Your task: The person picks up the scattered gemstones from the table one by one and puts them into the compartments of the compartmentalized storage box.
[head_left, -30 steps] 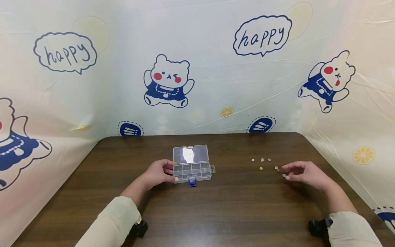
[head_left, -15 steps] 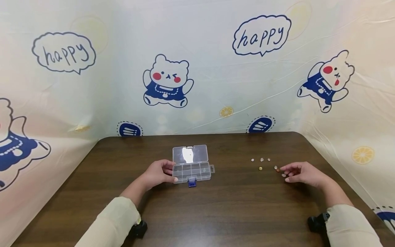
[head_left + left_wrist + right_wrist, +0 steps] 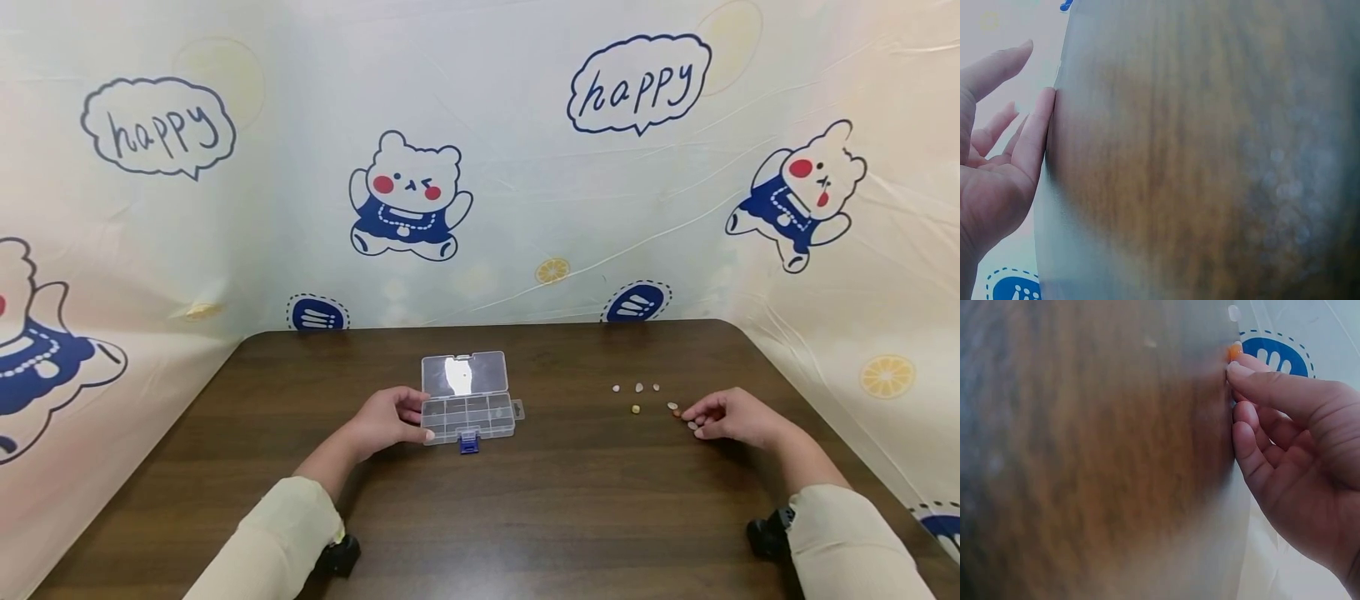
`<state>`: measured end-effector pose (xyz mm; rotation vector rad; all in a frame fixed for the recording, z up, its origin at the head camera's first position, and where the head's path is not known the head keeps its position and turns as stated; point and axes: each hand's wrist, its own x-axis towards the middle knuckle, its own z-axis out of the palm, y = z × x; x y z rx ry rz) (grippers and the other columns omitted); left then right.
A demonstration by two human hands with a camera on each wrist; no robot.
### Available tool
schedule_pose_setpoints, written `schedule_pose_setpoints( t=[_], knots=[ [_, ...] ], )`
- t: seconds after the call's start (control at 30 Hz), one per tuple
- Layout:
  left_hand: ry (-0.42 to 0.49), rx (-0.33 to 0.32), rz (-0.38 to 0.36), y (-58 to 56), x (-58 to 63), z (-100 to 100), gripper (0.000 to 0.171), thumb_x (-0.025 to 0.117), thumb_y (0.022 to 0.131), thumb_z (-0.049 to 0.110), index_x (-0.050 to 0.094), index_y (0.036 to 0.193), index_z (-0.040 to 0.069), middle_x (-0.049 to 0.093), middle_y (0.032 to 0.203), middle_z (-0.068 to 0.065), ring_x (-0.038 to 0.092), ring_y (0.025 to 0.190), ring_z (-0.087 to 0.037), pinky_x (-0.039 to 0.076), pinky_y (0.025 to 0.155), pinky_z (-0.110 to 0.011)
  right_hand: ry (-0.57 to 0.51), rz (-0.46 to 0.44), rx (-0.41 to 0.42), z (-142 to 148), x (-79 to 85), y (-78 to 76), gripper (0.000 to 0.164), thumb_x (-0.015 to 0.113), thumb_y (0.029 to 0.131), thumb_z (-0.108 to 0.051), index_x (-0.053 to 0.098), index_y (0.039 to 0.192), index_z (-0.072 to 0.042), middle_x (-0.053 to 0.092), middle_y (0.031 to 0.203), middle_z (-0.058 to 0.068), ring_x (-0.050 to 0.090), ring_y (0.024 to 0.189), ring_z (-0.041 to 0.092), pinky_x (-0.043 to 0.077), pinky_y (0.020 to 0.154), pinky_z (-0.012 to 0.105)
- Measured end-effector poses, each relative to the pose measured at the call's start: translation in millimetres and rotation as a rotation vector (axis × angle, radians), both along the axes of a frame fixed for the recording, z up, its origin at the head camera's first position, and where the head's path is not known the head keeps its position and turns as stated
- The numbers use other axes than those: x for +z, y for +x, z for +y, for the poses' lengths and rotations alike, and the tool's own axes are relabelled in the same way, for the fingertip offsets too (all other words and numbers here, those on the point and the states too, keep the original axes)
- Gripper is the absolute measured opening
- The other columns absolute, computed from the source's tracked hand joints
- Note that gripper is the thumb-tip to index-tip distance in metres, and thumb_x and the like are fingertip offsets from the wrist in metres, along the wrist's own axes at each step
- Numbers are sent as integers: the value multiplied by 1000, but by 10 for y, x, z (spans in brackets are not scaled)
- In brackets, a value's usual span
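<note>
Well apart — box edge, right fingers

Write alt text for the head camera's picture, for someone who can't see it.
A person's left hand grips the left end of an open, clear divided box with a blue latch on a brown table. The right hand is beside a scatter of small pieces. Behind is a pale sheet printed with cartoon bears.

Kinda a sheeted-off nook, can't tell if it's in a home or a studio: wood-look table, with a creased sheet of cartoon bears and "happy" bubbles hanging behind it and along both its sides.
</note>
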<state>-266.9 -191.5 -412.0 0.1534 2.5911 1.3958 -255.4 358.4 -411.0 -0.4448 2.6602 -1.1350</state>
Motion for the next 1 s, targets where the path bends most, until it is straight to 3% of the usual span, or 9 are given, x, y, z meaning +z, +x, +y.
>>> schedule_pose_setpoints(
  t=[0.5, 1.0],
  knots=[
    [8, -3, 3, 2, -6, -12, 63, 90, 68, 13, 61, 124, 5, 63, 104, -7, 60, 94, -22, 55, 83, -33, 71, -5, -31, -52, 11, -7, 12, 74, 83, -1, 73, 96, 1, 68, 83, 5, 56, 74, 15, 50, 63, 24],
    [3, 2, 5, 13, 4, 4, 63, 89, 69, 13, 61, 124, 5, 64, 105, -7, 60, 95, -21, 55, 84, -33, 48, 12, 14, -65, 59, 6, 17, 75, 84, -7, 73, 99, 1, 70, 89, 6, 59, 75, 15, 52, 68, 24]
  ],
)
